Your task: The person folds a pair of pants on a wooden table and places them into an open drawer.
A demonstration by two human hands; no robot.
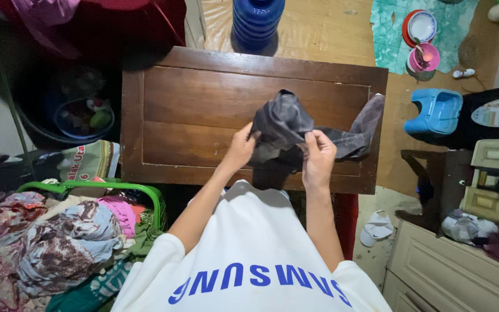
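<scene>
A dark grey garment (287,124) is bunched up over a brown wooden tabletop (192,110), with one long part trailing off to the right edge. My left hand (240,149) grips the garment's left side. My right hand (319,155) pinches its lower right side. Both hands hold the cloth above the near half of the table, close together.
A green basket (145,193) heaped with crumpled clothes stands at my left. A blue water jug (257,22) sits beyond the table. A blue plastic stool (436,112) and dishes on a green mat (394,29) lie at the right, with pale cabinets (451,271) nearby.
</scene>
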